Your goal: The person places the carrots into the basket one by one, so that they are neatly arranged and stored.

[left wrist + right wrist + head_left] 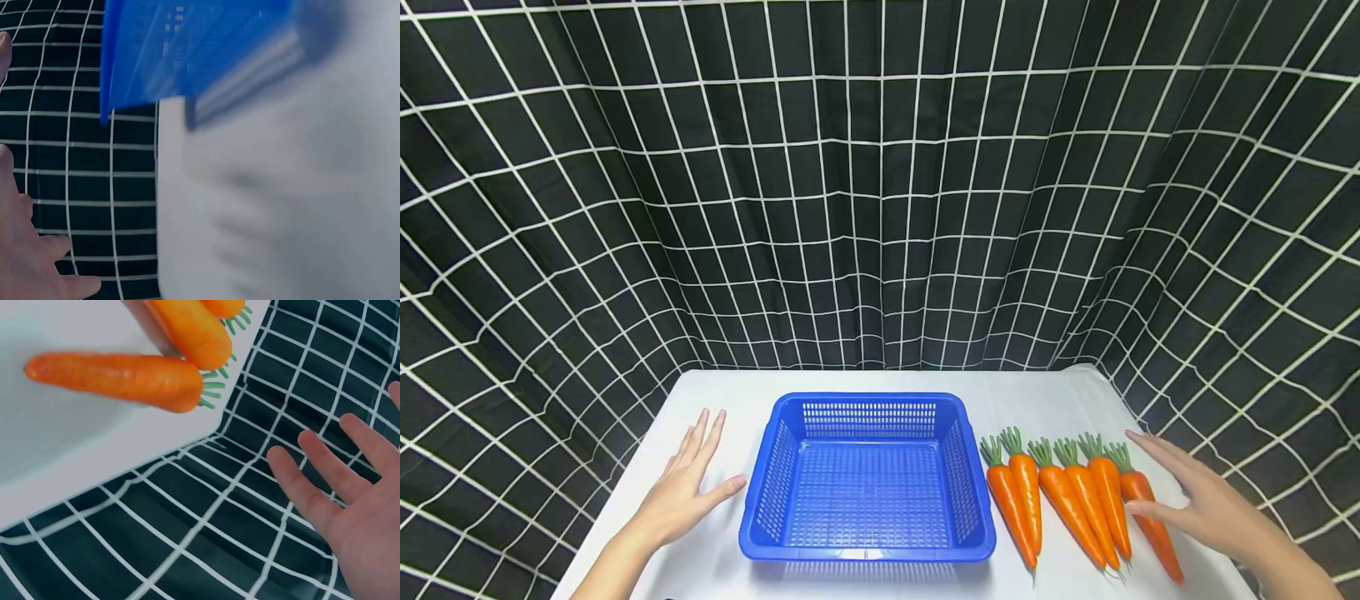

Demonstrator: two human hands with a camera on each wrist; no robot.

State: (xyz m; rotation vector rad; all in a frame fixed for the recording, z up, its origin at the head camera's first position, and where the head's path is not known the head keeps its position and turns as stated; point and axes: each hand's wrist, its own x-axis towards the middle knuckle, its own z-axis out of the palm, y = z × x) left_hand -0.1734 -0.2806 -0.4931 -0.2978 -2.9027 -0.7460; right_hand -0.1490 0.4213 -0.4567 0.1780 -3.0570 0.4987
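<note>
A blue plastic basket with slotted walls stands in the middle of the white table, nothing inside it. Right of it lie several orange carrots with short green tops pointing away from me. My left hand hovers left of the basket, fingers straight and thumb spread, holding nothing. On the other side my right hand is held over the table's right edge, near the rightmost carrot; its fingers are extended and nothing is in them. In the right wrist view the fingers are clearly apart from the carrots.
A white cloth covers the table. Dark curtains with a white grid hang behind it and along both sides, close to the table's edges. The basket's near wall casts a shadow on the cloth.
</note>
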